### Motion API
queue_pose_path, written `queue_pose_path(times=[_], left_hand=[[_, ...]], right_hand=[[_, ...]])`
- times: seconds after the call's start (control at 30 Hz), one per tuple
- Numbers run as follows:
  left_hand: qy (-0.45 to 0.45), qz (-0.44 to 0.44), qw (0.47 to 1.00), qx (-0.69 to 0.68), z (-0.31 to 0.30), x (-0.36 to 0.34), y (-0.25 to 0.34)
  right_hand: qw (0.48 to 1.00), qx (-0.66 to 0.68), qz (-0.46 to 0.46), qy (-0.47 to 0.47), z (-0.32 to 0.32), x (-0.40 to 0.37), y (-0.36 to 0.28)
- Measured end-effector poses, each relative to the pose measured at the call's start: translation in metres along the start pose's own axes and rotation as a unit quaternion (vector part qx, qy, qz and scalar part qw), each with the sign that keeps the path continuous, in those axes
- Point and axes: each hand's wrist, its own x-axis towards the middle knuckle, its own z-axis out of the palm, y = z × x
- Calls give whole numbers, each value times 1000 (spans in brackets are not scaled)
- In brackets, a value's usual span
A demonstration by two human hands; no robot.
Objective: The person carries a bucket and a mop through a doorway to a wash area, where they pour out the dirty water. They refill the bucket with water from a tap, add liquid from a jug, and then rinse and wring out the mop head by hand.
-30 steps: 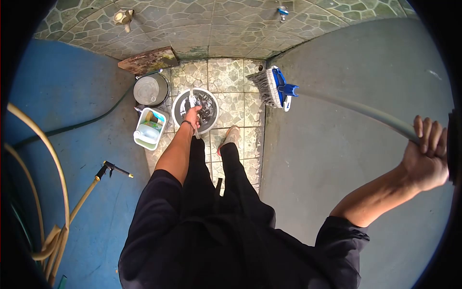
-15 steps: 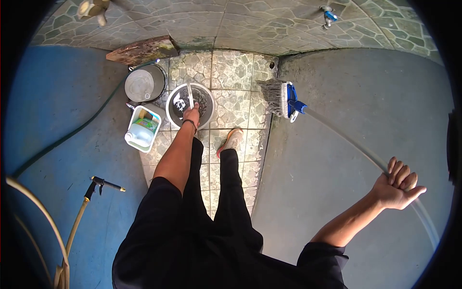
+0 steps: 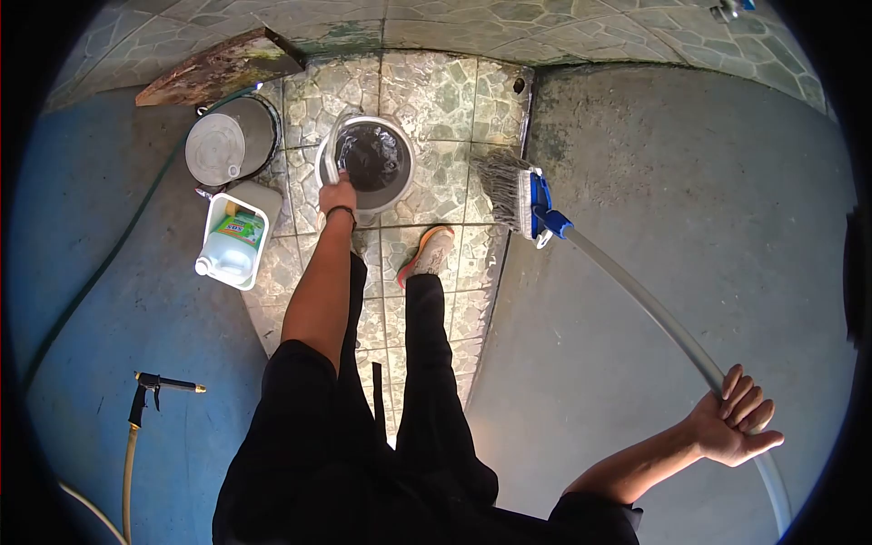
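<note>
My left hand [image 3: 338, 194] is closed on the light handle [image 3: 332, 150] of a round bucket [image 3: 402, 186], which holds dark, rippling water. The bucket looks tilted, though its base is hidden. My right hand [image 3: 738, 422] wraps round the pale pole of a mop [image 3: 654, 307], fingers curled and thumb stretched out. At the pole's far end, the blue mop head [image 3: 538, 204] with grey strings [image 3: 500, 193] rests at the edge of the tiled floor.
Left of the bucket are a round lidded pot [image 3: 215, 150] and a white container [image 3: 263, 222] holding a detergent jug [image 3: 230, 254]. A green hose [image 3: 118, 245], a spray gun [image 3: 150, 391], a wooden board [image 3: 218, 74] and a drain hole [image 3: 519, 85] also show.
The view has shifted. The bucket's handle has swung to its left side with my left hand, and the water surface looks different. My right hand still holds the mop pole.
</note>
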Motion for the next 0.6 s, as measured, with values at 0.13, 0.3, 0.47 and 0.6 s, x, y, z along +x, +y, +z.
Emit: queue_pose_path(times=[0.13, 0.3, 0.47, 0.6], left_hand=[[57, -122, 976, 170, -41, -21, 17], [129, -67, 980, 137, -11, 43, -37], [77, 73, 993, 61, 32, 52, -68], [-66, -8, 973, -219, 51, 52, -80]], right_hand=[[1000, -12, 18, -20, -17, 3, 11], [996, -81, -8, 43, -30, -3, 34], [997, -59, 39, -26, -45, -15, 44], [996, -20, 60, -62, -41, -10, 53]])
